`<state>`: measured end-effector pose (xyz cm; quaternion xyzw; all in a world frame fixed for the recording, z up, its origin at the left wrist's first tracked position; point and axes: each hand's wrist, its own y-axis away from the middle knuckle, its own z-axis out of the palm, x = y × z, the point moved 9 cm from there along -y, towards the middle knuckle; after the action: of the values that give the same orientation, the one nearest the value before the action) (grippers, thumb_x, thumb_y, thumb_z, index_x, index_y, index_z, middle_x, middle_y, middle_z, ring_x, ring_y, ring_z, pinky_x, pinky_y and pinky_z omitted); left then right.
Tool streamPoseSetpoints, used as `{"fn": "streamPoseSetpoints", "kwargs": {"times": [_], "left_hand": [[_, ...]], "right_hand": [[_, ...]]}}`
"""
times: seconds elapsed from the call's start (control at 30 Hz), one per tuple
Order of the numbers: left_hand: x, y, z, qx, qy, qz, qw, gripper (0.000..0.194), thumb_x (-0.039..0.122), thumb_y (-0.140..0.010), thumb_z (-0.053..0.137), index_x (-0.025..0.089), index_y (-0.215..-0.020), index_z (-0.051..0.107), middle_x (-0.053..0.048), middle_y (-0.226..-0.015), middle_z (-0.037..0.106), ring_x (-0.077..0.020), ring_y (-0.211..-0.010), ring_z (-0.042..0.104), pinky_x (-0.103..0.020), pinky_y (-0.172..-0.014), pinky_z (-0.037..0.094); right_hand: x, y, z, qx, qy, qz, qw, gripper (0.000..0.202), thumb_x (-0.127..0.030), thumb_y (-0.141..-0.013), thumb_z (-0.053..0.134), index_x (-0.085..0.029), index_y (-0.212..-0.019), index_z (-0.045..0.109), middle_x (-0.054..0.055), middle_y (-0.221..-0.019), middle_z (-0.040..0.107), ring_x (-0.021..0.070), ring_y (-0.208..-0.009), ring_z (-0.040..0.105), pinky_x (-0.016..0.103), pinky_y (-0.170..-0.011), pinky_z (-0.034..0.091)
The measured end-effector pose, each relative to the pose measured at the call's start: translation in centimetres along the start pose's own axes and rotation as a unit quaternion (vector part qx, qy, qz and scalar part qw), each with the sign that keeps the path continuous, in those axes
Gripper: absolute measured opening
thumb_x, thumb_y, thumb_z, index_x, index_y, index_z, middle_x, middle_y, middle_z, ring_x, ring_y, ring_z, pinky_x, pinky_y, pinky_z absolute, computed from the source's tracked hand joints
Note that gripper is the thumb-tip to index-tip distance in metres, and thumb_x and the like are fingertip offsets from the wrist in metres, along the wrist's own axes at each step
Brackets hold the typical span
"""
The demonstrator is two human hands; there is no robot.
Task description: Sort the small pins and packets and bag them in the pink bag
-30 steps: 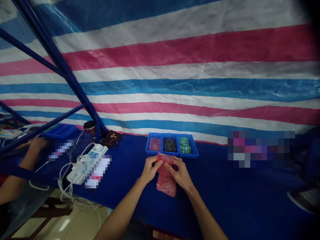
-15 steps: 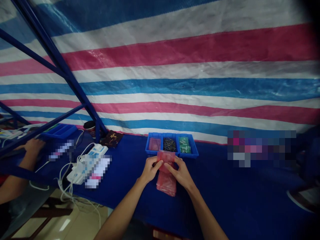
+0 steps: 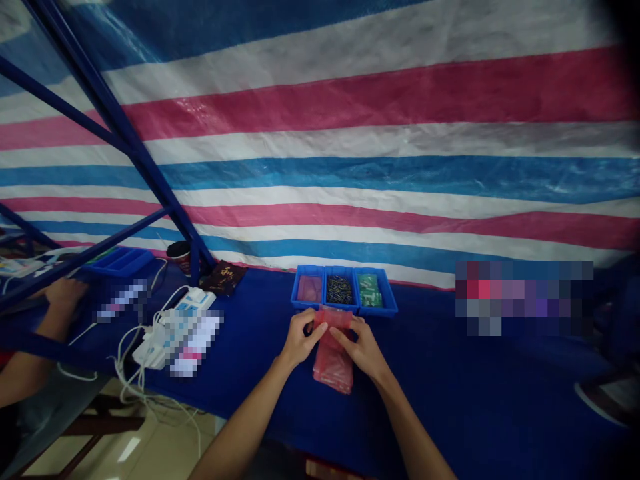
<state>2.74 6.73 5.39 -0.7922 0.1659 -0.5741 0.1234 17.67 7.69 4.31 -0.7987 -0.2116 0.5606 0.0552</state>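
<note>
Both hands are at a translucent pink plastic bag [image 3: 334, 317], one on each side. My left hand [image 3: 301, 340] pinches its left edge between thumb and fingers, while my right hand [image 3: 361, 345] grips the right edge the same way. Directly below lies a stack of similar pink bags [image 3: 333, 375] on the blue table. Just beyond my fingers stands a blue three-part tray [image 3: 393, 309]. Its left section has a flat pink piece [image 3: 309, 289], the middle many dark screws [image 3: 339, 291], and the right green-and-white pieces [image 3: 370, 291].
To the left lie a white power strip [image 3: 173, 327] with tangled cables, a dark brown packet [image 3: 223, 277] and a cup [image 3: 179, 255]. Blue metal bars [image 3: 135, 153] cross that side. A co-worker's arm [image 3: 55, 327] rests at far left. A striped tarp [image 3: 350, 140] hangs behind.
The upper edge of the held pink bag has dropped slightly and tilted toward the tray. My hands stay in nearly the same place.
</note>
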Motion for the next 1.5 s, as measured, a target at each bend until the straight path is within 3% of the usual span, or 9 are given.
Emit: {"fn": "streamPoseSetpoints", "kwargs": {"times": [0.17,0.5,0.63,0.8,0.97,1.13,1.5], "left_hand": [[-0.3,0.0,-0.1,-0.001,0.003,-0.007,1.000,0.037,0.044,-0.090,0.061,0.013,-0.070,0.064,0.002,-0.064,0.043,-0.0122,-0.061,0.038,-0.025,-0.061,0.031],[-0.2,-0.1,0.4,-0.025,0.018,-0.021,0.999,0.041,0.049,-0.091,0.058,0.011,-0.092,0.075,-0.004,-0.072,0.061,-0.0135,-0.062,0.041,-0.025,-0.061,0.033],[-0.4,-0.1,0.2,-0.014,0.026,-0.023,0.999,0.042,0.049,-0.091,0.059,0.011,-0.084,0.076,-0.004,-0.069,0.060,-0.0136,-0.062,0.044,-0.025,-0.060,0.034],[-0.2,-0.2,0.1,-0.011,0.017,-0.011,1.000,0.040,0.048,-0.090,0.060,0.011,-0.088,0.076,-0.004,-0.072,0.064,-0.0145,-0.063,0.048,-0.025,-0.061,0.036],[-0.2,-0.2,0.1,-0.012,0.021,-0.020,1.000,0.043,0.052,-0.088,0.061,0.011,-0.090,0.077,-0.007,-0.076,0.067,-0.0180,-0.068,0.055,-0.026,-0.065,0.041],[-0.1,-0.2,0.2,-0.016,0.034,-0.021,0.999,0.043,0.052,-0.089,0.061,0.012,-0.085,0.076,-0.008,-0.077,0.068,-0.0213,-0.075,0.060,-0.029,-0.070,0.045],[-0.5,0.1,0.6,-0.025,0.043,-0.034,0.998,0.046,0.054,-0.087,0.062,0.011,-0.093,0.076,-0.008,-0.074,0.069,-0.0225,-0.075,0.061,-0.030,-0.070,0.047]], "right_hand": [[0.1,0.0,-0.6,0.026,0.006,0.006,1.000,0.032,-0.049,-0.091,0.059,-0.022,-0.085,0.076,0.008,-0.094,0.073,0.0280,-0.096,0.061,0.042,-0.090,0.045],[-0.7,-0.2,-0.3,-0.006,-0.050,0.000,0.999,0.032,-0.047,-0.091,0.059,-0.021,-0.082,0.076,0.006,-0.090,0.074,0.0264,-0.091,0.064,0.040,-0.089,0.047],[-0.4,-0.2,-0.2,-0.003,-0.018,0.004,1.000,0.028,-0.045,-0.091,0.060,-0.023,-0.092,0.076,0.005,-0.095,0.074,0.0278,-0.097,0.063,0.042,-0.093,0.045],[-0.3,-0.1,-0.3,0.005,-0.010,0.005,1.000,0.033,-0.048,-0.092,0.058,-0.023,-0.082,0.076,0.005,-0.085,0.073,0.0290,-0.099,0.063,0.041,-0.092,0.046],[-0.8,-0.2,-0.2,-0.001,-0.010,-0.004,1.000,0.029,-0.046,-0.091,0.060,-0.023,-0.090,0.077,0.006,-0.098,0.074,0.0287,-0.098,0.063,0.042,-0.092,0.046],[-1.0,-0.2,-0.2,0.000,-0.029,-0.007,1.000,0.031,-0.044,-0.091,0.060,-0.022,-0.077,0.075,0.005,-0.089,0.075,0.0265,-0.090,0.064,0.039,-0.089,0.047],[-0.5,-0.2,-0.5,0.002,-0.080,0.006,0.997,0.035,-0.048,-0.089,0.063,-0.020,-0.070,0.072,0.005,-0.079,0.072,0.0262,-0.088,0.063,0.039,-0.087,0.049]]}}
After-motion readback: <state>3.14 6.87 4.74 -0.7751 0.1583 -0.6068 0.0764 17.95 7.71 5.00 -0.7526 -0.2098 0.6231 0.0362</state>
